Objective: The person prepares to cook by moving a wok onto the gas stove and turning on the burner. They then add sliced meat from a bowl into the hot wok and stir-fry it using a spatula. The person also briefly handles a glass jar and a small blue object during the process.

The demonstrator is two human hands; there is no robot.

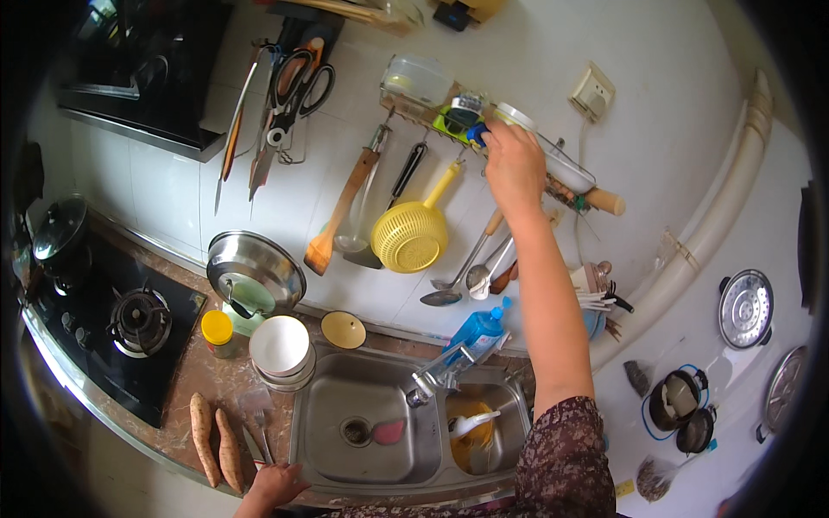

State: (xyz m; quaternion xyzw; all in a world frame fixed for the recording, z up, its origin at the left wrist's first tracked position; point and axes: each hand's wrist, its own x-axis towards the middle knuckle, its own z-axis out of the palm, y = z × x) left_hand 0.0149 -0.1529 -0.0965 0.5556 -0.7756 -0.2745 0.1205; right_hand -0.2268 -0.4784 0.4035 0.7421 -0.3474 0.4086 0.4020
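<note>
My right hand is raised to a wire wall rack. Its fingers are on a small blue item, partly hidden by the hand. Beside it in the rack are a bright green holder, a dark-lidded jar and a white-lidded tub. My left hand rests low at the counter's front edge, left of the sink. Near its fingers lie a knife and a fork; whether it grips anything is hidden. Two sweet potatoes lie to its left.
A double steel sink with a faucet is before me. Stacked bowls, a yellow-lidded jar and a steel pot stand left. Beneath the rack hang a yellow strainer and a wooden spatula. A gas stove is far left.
</note>
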